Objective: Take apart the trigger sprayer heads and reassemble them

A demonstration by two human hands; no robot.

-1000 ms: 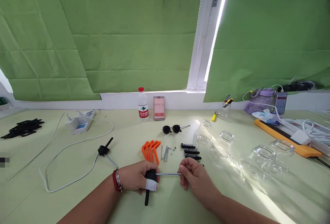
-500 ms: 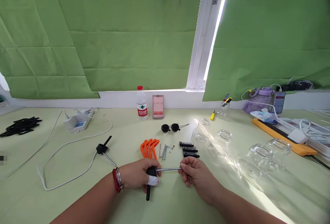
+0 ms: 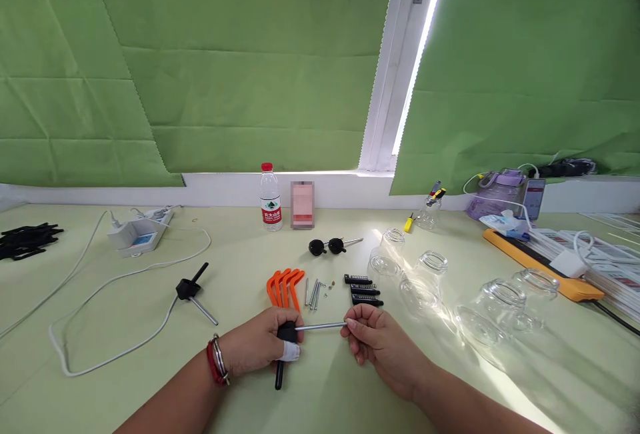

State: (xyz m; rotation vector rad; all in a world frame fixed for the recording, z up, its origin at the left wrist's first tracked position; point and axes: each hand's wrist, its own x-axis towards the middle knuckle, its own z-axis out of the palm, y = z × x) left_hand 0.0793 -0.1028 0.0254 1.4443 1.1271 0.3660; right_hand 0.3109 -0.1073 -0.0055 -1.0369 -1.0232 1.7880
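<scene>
My left hand (image 3: 260,341), thumb wrapped in white tape, is closed around a black plastic piece (image 3: 287,332) with a black handle pointing down. A thin metal rod (image 3: 320,326) runs from this piece to the right. The fingers of my right hand (image 3: 373,337) pinch the rod's far end; its tip is hidden. Just beyond my left hand lie several orange bent plastic pieces (image 3: 287,285). Several metal screws and rods (image 3: 314,295) and tiny parts lie beside them. Black pieces with springs (image 3: 363,291) lie beyond my right hand.
A similar black piece with a rod (image 3: 189,289) rests at left by a white cable. Two round black parts (image 3: 327,247) lie further back. Several glass vessels (image 3: 433,267) stand at right. A water bottle (image 3: 271,201) and a power strip (image 3: 143,234) stand at the back.
The whole view has shifted slightly, so things appear a little further left. Both hands keep the same hold on the black piece and its rod.
</scene>
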